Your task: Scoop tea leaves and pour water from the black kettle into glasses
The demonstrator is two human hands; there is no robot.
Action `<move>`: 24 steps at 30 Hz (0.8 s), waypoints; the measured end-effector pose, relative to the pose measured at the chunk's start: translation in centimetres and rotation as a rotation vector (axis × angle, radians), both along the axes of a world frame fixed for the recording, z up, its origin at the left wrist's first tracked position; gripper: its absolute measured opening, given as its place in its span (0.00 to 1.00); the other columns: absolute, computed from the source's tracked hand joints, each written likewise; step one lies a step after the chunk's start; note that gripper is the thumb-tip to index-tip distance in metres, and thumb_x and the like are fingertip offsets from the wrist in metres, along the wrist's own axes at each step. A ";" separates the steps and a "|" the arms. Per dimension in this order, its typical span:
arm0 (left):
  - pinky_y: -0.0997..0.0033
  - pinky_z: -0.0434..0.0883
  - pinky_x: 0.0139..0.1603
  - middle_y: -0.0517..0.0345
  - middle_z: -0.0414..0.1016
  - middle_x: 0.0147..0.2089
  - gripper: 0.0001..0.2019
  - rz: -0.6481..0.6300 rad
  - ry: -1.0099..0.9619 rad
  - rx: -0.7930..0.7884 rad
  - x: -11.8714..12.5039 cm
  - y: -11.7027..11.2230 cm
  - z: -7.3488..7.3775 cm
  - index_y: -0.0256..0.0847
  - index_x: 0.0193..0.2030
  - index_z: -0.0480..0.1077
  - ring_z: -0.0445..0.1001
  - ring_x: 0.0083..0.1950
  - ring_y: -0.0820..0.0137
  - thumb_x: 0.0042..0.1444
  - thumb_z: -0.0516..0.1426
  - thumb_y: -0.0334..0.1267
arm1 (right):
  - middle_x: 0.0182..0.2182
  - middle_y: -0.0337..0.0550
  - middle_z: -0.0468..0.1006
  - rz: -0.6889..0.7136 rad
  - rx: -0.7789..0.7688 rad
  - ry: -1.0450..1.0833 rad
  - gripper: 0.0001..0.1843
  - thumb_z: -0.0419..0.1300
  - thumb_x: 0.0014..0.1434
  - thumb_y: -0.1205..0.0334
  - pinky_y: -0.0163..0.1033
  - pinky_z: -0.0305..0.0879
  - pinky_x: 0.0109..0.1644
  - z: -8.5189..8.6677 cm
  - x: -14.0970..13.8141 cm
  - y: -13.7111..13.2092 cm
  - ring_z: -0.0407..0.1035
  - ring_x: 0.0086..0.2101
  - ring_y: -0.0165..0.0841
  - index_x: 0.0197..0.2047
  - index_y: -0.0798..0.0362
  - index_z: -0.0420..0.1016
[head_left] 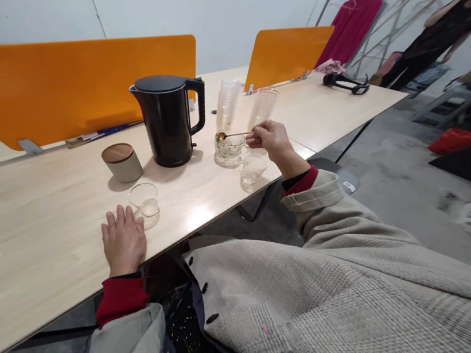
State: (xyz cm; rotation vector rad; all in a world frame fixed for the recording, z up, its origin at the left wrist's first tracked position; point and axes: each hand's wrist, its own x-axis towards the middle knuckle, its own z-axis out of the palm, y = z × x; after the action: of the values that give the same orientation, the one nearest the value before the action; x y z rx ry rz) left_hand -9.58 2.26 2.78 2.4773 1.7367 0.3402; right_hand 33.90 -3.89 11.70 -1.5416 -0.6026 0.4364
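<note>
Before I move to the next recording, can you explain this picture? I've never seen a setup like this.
This comes from a camera worn on a person's head, looking down at their own bare hands; the tweed sleeves are theirs. Their right hand pinches a gold-coloured spoon above a ribbed glass cup. Their left hand rests on the pale wooden table, beside a small clear glass. A black kettle stands farther back.
</note>
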 end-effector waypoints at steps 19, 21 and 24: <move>0.30 0.52 0.85 0.33 0.58 0.85 0.35 -0.003 -0.036 0.017 0.0 0.0 -0.2 0.23 0.79 0.64 0.52 0.86 0.35 0.77 0.39 0.44 | 0.22 0.38 0.78 0.067 -0.306 -0.338 0.14 0.57 0.65 0.79 0.33 0.75 0.33 0.1 -0.3 1.1 0.74 0.22 0.27 0.31 0.53 0.71; 0.30 0.52 0.85 0.32 0.57 0.85 0.35 -0.003 -0.039 0.013 0.0 -0.1 -0.2 0.23 0.79 0.63 0.51 0.86 0.35 0.77 0.39 0.44 | 0.21 0.38 0.77 0.074 -0.380 -0.472 0.14 0.56 0.65 0.78 0.34 0.76 0.36 0.3 0.0 1.2 0.75 0.23 0.28 0.30 0.53 0.72; 0.29 0.52 0.85 0.32 0.57 0.85 0.35 -0.004 -0.042 0.007 0.0 0.0 -0.2 0.23 0.79 0.63 0.51 0.87 0.35 0.76 0.39 0.44 | 0.22 0.38 0.77 0.062 -0.431 -0.581 0.13 0.55 0.65 0.77 0.36 0.77 0.41 0.5 0.7 1.5 0.76 0.25 0.30 0.33 0.54 0.75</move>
State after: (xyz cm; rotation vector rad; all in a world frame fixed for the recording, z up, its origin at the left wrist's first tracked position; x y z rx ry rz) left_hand -9.62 2.24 2.56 2.4596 1.7174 0.3955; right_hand 34.56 -2.41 12.19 -2.0877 -1.0550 0.1595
